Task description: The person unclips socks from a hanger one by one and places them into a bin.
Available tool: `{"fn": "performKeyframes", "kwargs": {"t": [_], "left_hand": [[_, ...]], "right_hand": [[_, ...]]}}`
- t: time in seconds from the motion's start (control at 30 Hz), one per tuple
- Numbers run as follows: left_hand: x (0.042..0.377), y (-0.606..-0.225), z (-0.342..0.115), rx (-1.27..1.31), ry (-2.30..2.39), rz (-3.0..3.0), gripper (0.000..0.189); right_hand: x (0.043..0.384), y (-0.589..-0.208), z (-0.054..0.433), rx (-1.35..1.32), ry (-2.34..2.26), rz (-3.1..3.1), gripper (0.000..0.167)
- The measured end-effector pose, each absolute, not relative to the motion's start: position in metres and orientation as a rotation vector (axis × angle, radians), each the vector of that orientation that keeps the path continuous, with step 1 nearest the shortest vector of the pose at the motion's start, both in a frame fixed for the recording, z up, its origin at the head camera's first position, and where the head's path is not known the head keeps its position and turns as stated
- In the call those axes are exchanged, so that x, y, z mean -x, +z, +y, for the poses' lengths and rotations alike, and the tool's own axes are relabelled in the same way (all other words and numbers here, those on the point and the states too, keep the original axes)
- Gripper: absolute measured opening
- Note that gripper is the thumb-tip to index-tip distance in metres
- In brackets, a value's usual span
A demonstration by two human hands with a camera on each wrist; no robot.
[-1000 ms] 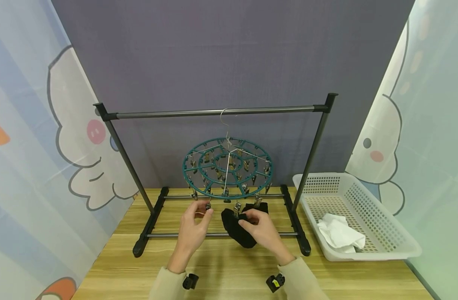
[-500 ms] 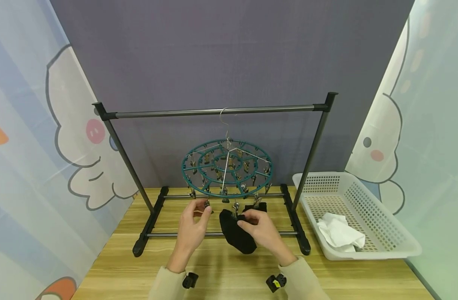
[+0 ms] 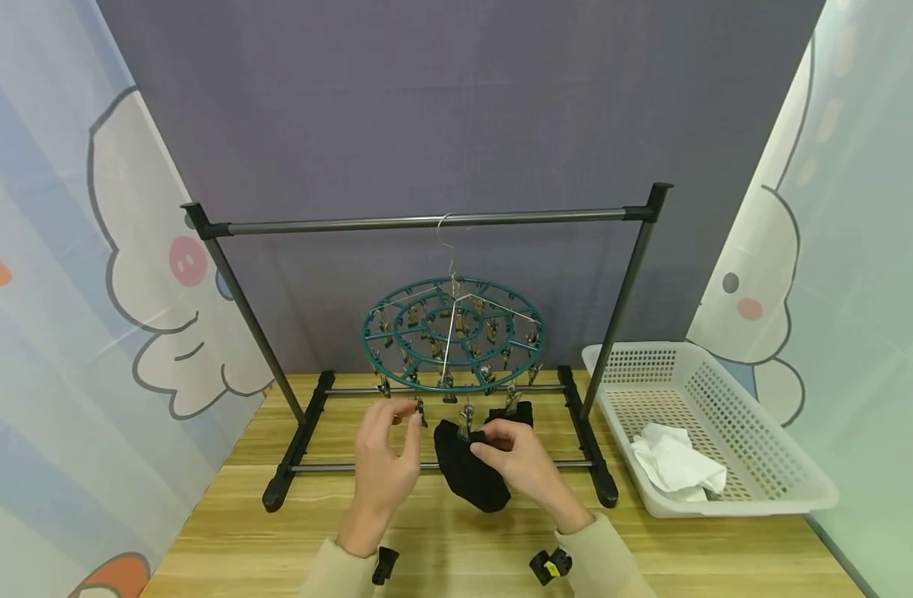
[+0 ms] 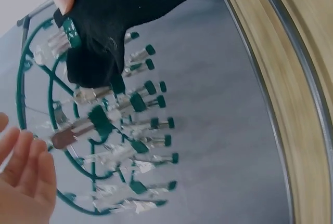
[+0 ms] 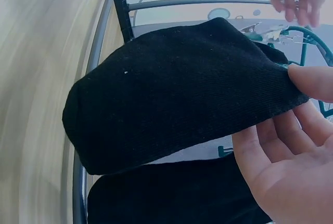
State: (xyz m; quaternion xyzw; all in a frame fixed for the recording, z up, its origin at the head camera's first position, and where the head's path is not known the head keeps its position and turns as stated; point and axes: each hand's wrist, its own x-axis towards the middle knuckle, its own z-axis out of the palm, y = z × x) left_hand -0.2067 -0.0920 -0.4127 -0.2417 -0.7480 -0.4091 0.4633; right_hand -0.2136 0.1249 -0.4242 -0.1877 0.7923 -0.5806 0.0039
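My right hand pinches the cuff of a black sock between thumb and fingers. A metal clip with green tips bites the sock's cuff right by those fingers. Behind it a second black sock hangs from another clip. My left hand stands to the left, fingers spread and holding nothing, beside a dangling clip. All these clips hang from a round green clip hanger. In the right wrist view the sock's foot spreads out flat, toe away from the hand.
The hanger hooks over the top bar of a black metal rack, whose feet stand on a wooden table. At right is a white perforated basket with a crumpled white cloth inside. A grey curtain hangs behind.
The left fingers have let go of the clip at left, which now dangles beside them. The right hand keeps its pinch; the sock has shifted slightly left and down.
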Motion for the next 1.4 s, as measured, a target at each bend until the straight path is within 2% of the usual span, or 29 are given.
{"fn": "performKeyframes", "kwargs": {"t": [0.23,0.4,0.7,1.2,1.4], "left_hand": [[0.204,-0.409,-0.076,0.764,-0.934,-1.868,0.022],[0.202,-0.407,-0.067,0.746,-0.987,-2.029,0.025],[0.202,-0.399,-0.062,0.677,-1.389,-2.346,0.037],[0.203,-0.394,-0.070,0.548,-1.602,-2.347,0.023],[0.201,-0.395,-0.071,0.522,-1.594,-2.332,0.020]], "right_hand": [[0.212,-0.425,0.127,0.660,-1.816,2.470,0.018],[0.211,-0.425,0.128,0.670,-1.812,2.446,0.017],[0.210,-0.423,0.128,0.758,-1.772,2.456,0.015],[0.207,-0.415,0.126,0.697,-1.817,2.416,0.024],[0.205,-0.411,0.123,0.718,-1.842,2.407,0.022]]}}
